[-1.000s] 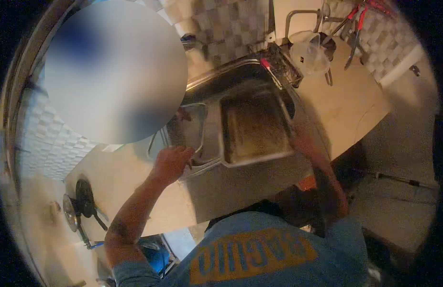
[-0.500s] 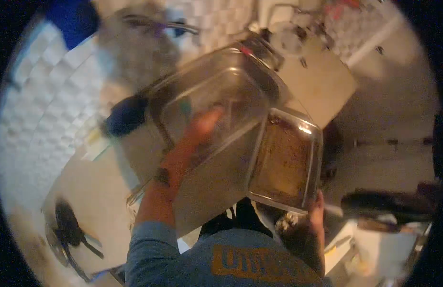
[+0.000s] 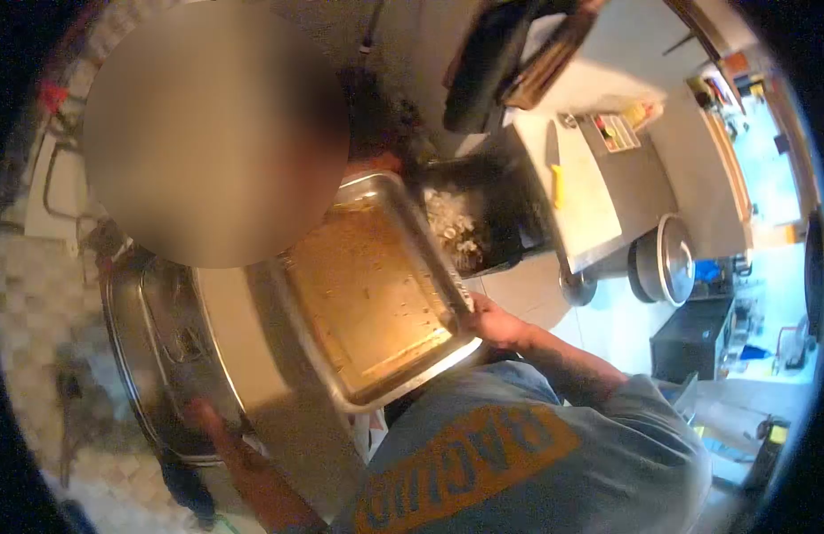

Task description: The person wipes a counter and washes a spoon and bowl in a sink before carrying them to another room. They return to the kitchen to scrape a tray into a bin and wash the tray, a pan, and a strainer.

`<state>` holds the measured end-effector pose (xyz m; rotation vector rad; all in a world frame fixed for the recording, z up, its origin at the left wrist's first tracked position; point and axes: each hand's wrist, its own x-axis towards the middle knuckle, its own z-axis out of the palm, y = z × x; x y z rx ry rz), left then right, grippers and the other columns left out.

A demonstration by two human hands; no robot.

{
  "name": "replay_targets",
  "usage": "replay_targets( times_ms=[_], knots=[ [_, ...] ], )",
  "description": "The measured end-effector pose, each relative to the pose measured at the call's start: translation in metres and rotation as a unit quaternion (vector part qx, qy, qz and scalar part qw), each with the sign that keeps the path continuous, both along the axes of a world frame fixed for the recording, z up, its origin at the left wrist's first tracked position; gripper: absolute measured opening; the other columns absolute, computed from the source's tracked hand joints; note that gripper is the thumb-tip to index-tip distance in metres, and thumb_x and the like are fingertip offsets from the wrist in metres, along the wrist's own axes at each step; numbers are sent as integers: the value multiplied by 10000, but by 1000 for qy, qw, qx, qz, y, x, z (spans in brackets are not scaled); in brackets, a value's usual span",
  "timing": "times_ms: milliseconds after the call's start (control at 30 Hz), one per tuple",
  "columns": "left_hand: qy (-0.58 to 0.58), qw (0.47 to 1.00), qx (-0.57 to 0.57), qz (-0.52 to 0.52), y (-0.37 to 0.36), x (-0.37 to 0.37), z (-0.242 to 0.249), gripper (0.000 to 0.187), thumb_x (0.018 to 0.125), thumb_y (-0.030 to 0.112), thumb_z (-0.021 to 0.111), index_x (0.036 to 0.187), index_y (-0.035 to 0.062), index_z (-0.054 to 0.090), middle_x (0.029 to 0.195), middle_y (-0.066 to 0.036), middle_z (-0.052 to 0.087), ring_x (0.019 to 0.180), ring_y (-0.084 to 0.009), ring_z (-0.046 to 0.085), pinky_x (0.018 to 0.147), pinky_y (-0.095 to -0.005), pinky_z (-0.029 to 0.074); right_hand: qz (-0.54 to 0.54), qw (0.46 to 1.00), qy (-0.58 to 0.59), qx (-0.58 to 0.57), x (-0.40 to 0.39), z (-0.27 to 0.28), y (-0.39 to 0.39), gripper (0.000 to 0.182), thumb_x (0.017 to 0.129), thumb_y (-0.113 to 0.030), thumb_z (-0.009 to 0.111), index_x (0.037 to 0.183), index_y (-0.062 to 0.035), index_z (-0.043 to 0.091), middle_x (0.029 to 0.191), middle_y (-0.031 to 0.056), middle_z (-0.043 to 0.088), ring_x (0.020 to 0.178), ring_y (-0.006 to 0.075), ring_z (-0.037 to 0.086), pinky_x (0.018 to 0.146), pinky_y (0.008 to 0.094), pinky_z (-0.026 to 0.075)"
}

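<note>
A rectangular metal baking tray, its inside wet and marked with dark specks, is tilted in front of my body. Closed around its right-hand rim is my right hand. To the left is the metal sink, with my left hand reaching over its lower end; the fingers there are dim and smeared, and I cannot tell what they hold. Part of the sink's far end is hidden behind a large blurred patch.
Beyond the tray, a dark bin holds pale scraps. A knife with a yellow handle lies on a white board. Further right are a lidded pot and a divided tray. A dark pan is near the top.
The view has turned to the right, bringing the bin, board and pot into sight. My right hand still grips the tray, now further up its side. My left hand appears lower over the sink.
</note>
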<state>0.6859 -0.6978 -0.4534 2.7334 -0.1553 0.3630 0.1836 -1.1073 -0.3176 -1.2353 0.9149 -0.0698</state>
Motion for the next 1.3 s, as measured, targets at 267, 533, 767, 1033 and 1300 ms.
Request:
replay_targets(
  times_ms=[267, 533, 767, 1033, 1300],
  knots=[
    [44, 946, -45, -318, -149, -154, 173, 430, 917, 117, 526, 1341, 52, 506, 1119, -203, 644, 986, -311, 628, 842, -404, 479, -176, 980, -51, 75, -142, -59, -43, 451, 844, -43, 612, 1277, -7, 494, 1095, 84, 640, 986, 169, 594, 851, 313, 489],
    [360, 611, 287, -643, -376, -424, 125, 395, 882, 77, 526, 1265, 154, 589, 955, -217, 633, 864, -379, 631, 767, -433, 510, -229, 965, -108, 68, -228, -153, -76, 543, 832, 17, 496, 1369, -2, 415, 1252, 112, 569, 1174, 208, 518, 1005, 322, 405],
    [366, 537, 289, -703, -555, -484, -66, 515, 759, -30, 497, 1247, 96, 602, 847, -200, 655, 695, -286, 612, 664, -411, 500, -183, 977, 57, 92, -252, -136, -104, 524, 852, -89, 549, 1365, -69, 448, 1000, 79, 638, 725, 111, 574, 540, 247, 449],
    [419, 363, 351, -754, -576, -473, 1, 390, 934, 88, 448, 1310, 102, 548, 1116, -231, 639, 1002, -329, 652, 870, -408, 508, -272, 952, 20, 137, -259, -205, -95, 526, 828, -39, 516, 1352, -43, 471, 1181, 153, 628, 1106, 240, 565, 975, 342, 415],
    [407, 510, 282, -703, -632, -445, -99, 528, 825, -33, 515, 1322, 143, 538, 958, -250, 623, 803, -273, 669, 696, -366, 509, -332, 931, 76, 129, -237, -191, -99, 495, 804, -45, 498, 1298, -12, 494, 1024, 72, 637, 910, 164, 574, 806, 288, 464]
  ],
)
